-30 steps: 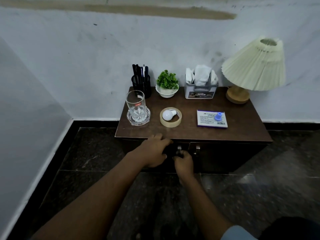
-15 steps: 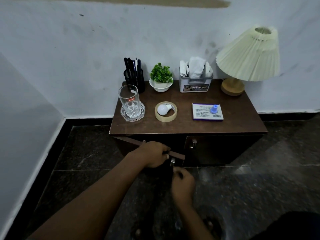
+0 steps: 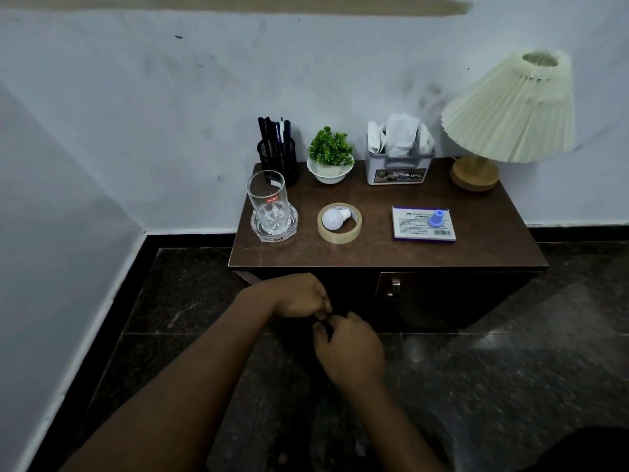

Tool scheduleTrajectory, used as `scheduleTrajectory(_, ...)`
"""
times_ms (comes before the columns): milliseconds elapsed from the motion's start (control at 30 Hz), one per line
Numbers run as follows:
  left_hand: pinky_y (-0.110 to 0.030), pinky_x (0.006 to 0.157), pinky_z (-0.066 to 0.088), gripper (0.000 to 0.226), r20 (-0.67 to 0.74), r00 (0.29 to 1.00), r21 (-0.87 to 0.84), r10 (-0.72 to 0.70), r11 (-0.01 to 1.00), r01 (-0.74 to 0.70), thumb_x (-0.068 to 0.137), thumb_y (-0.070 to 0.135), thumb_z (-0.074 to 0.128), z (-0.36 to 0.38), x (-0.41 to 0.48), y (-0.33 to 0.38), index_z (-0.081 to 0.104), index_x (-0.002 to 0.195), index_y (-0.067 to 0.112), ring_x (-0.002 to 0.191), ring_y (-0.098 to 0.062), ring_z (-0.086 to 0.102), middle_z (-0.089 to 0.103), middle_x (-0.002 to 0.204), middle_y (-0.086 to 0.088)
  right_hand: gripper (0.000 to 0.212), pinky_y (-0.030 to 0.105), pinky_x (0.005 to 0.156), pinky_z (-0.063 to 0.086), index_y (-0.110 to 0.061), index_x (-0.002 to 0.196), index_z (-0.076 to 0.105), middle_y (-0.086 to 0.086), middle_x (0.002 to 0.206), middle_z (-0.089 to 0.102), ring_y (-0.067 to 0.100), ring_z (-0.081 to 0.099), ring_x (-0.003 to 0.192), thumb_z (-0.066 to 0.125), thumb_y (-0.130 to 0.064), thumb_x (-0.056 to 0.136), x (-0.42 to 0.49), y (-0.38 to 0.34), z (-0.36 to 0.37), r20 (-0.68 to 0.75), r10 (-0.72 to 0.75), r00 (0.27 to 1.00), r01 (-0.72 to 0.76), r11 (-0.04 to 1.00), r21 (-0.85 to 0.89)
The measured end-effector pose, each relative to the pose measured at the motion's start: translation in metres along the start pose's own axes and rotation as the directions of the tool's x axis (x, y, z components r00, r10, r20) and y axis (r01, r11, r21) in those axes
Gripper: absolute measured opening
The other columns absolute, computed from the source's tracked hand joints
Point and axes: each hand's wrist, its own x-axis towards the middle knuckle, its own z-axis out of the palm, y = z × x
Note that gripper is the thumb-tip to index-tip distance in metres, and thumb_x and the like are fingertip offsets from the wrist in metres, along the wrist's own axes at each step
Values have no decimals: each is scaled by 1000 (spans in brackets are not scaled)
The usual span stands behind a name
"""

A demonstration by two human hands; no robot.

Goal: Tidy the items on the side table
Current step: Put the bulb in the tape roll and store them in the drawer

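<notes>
- Both hands had drawn together since half a second before. The right hand (image 3: 350, 349) had come up until its fingertips met, or nearly met, those of the left hand (image 3: 299, 296). The cabinet door (image 3: 243, 275), whose brown top edge had been plain earlier, showed only as a sliver beside the left wrist.
- Each hand had its fingers curled in. The dark cabinet front hid what they gripped, if anything, so I could not tell.
- Beyond the hands, nothing on the surface (image 3: 374, 253) had shifted. The glass (image 3: 267, 202) stood ahead of the left hand, the tape roll (image 3: 339, 233) ringed a bulb (image 3: 333, 219) straight ahead, and the stamp pad box (image 3: 423, 223) lay off to the right.
- Glass and bulb looked fragile and slippery, so each was best wrapped round the body. The tape roll seemed light and stiff enough to pinch by its rim. The flat box wanted lifting by its long edges, and its loose blue cap (image 3: 438, 218) was likely to roll.
</notes>
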Motion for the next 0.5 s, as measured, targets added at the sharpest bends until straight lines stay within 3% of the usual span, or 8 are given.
scheduleTrajectory(100, -28, 87, 51, 22, 43, 998, 10, -54, 998, 54, 98, 25, 65, -8, -6, -12, 79, 97, 8, 90, -12, 71, 81, 97, -2, 49, 35, 72, 52, -20, 110, 70, 9, 109, 65, 31, 69, 94, 41, -57, 97, -11, -16, 10, 93, -78, 993, 86, 993, -85)
scheduleTrajectory(167, -25, 75, 51, 25, 42, 990, 60, -134, 990, 131, 98, 31, 66, -16, -8, -21, 76, 89, 11, 72, -7, 68, 81, 86, -3, 49, 36, 74, 52, -18, 111, 68, 11, 112, 66, 32, 70, 96, 38, -56, 100, -19, -27, 19, 160, -117, 980, 135, 984, -112)
scheduleTrajectory(300, -23, 48, 53, 28, -134, 920, 73, -369, 922, 380, 95, 33, 68, -35, -14, -40, 67, 78, 10, 40, -11, 62, 70, 57, -1, 48, 37, 78, 51, -16, 113, 67, 12, 119, 64, 35, 69, 101, 37, -52, 104, -24, -44, 25, 224, -159, 962, 184, 978, -100)
scheduleTrajectory(433, -31, 62, 58, 41, -36, 796, 61, -604, 794, 605, 98, 41, 66, -39, -26, -53, 61, 82, 3, 37, -18, 65, 66, 47, -7, 49, 36, 76, 51, -14, 107, 68, 12, 110, 66, 33, 69, 99, 39, -53, 104, -20, -51, 25, 289, -158, 944, 176, 984, -35)
scheduleTrajectory(500, -40, 80, 61, 46, 24, 775, 14, -631, 776, 631, 99, 43, 65, -35, -26, -58, 60, 94, -3, 57, -27, 72, 71, 66, -14, 49, 35, 76, 51, -14, 105, 68, 12, 110, 66, 33, 68, 99, 40, -54, 104, -23, -55, 29, 311, -145, 939, 153, 988, -3)
